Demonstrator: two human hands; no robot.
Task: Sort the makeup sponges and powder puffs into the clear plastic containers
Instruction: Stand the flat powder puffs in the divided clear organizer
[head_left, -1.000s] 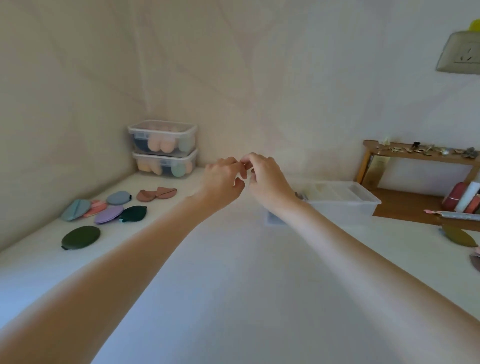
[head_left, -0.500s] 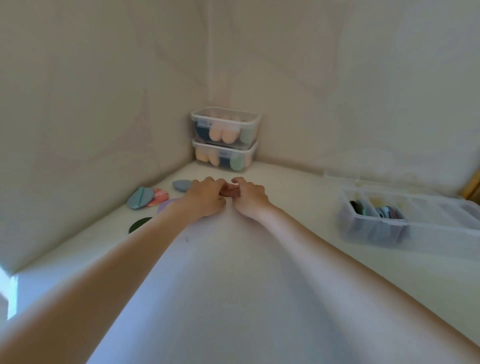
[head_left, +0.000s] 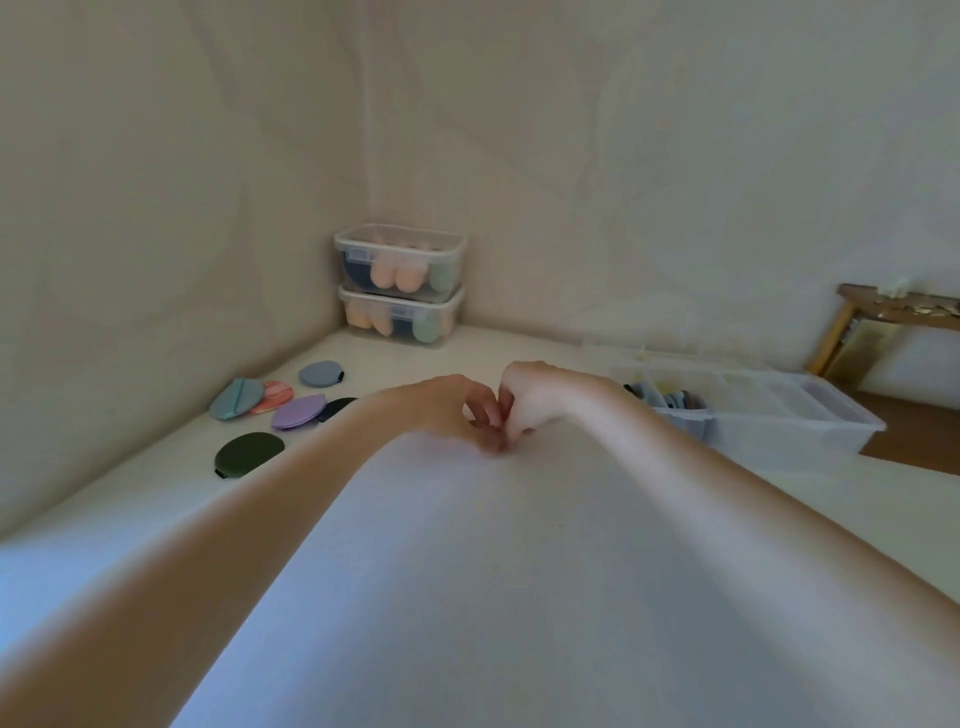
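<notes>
Clear glossy plastic containers (head_left: 400, 262); matt puffs (head_left: 249, 453); wooden shelf (head_left: 893, 306)

Left hand (head_left: 447, 408) and right hand (head_left: 530, 400) together, fingertips curled downward, touching.

Two lidded clear containers (head_left: 400, 283) of sponges stacked in corner; flat powder puffs (head_left: 298, 411) loose on table left; divided tray (head_left: 753, 410) right.
</notes>
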